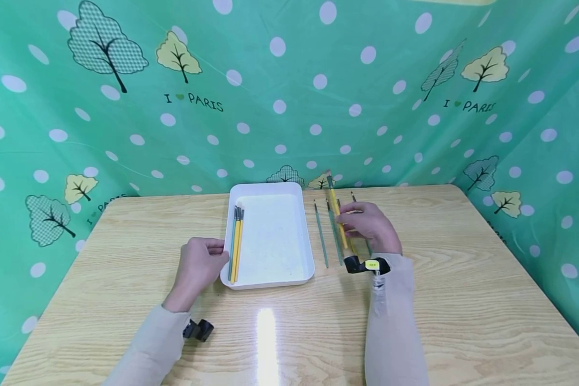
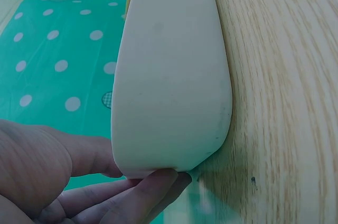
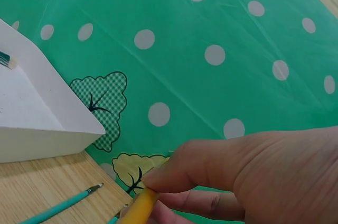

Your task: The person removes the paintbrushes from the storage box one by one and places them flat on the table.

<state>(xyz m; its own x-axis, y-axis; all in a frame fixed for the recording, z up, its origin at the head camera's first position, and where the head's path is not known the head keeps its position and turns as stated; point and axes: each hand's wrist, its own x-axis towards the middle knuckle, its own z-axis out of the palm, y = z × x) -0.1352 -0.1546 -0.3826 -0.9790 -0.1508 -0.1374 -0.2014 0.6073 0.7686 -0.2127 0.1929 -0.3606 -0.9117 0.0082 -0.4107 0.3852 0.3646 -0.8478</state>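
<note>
A white tray (image 1: 275, 241) lies on the table, with a teal paintbrush and two yellow paintbrushes (image 1: 238, 246) along its left side. My left hand (image 1: 198, 268) grips the tray's left wall; the left wrist view shows the thumb and fingers pinching the tray wall (image 2: 169, 76). To the right of the tray, my right hand (image 1: 369, 222) pinches a yellow paintbrush (image 1: 335, 201) by its handle, the dark ferrule and tip pointing up and away. Under and beside that hand several slim brushes, including a teal one (image 1: 321, 236), lie on the table, partly hidden.
The wooden table (image 1: 444, 316) ends at a green polka-dot cloth (image 1: 280, 80) hanging behind and around it. Black cameras sit on both wrists, the left one (image 1: 199, 329) close over the tabletop. A bright light reflection (image 1: 266, 343) shows near the front.
</note>
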